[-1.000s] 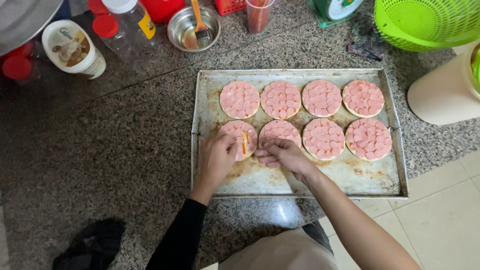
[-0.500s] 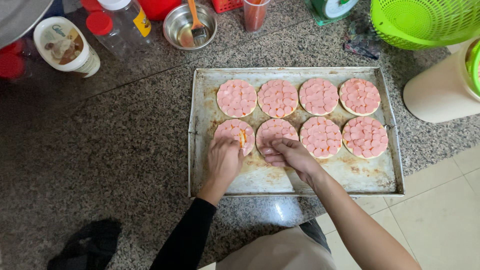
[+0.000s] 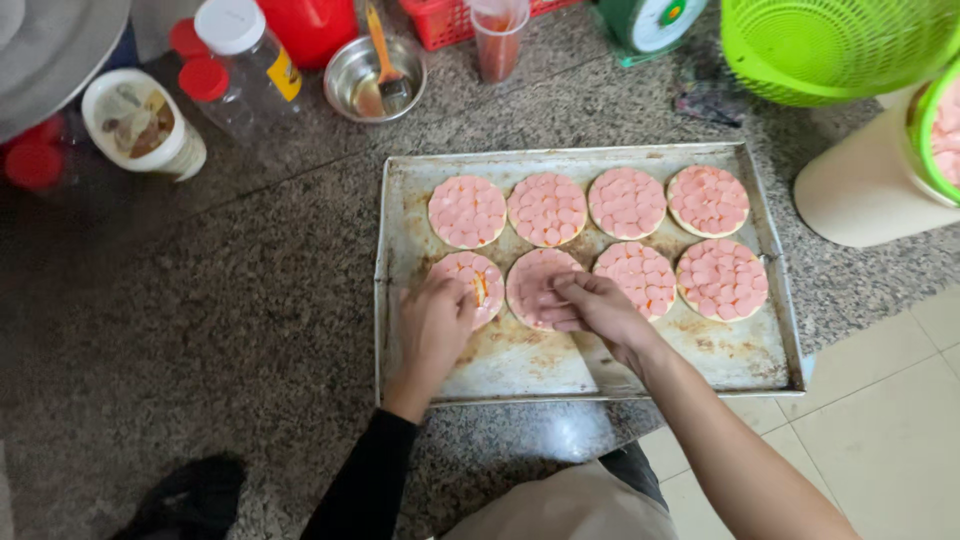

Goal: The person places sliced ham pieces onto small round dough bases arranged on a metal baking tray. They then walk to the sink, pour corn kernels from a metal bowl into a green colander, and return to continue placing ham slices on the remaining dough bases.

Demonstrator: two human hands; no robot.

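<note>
A worn metal baking tray [image 3: 700,360] lies on a speckled stone counter and carries several small round bases covered with pink sausage slices. My left hand [image 3: 436,322] rests fingers-down on the front-left round [image 3: 462,272], where an orange gap shows between slices. My right hand [image 3: 596,304] presses its fingertips on the neighbouring round [image 3: 530,272] in the front row. I cannot make out a loose slice in either hand. The back row of rounds [image 3: 588,205] is untouched.
Behind the tray stand a steel bowl with an orange-handled brush [image 3: 376,72], a clear jar with a white lid [image 3: 248,60], a lidded white tub [image 3: 140,124] and a cup of red sauce [image 3: 498,38]. A green basket [image 3: 830,45] and a cream container [image 3: 872,180] sit at right.
Both hands stay on the front-left rounds with small finger shifts. The view has drifted slightly.
</note>
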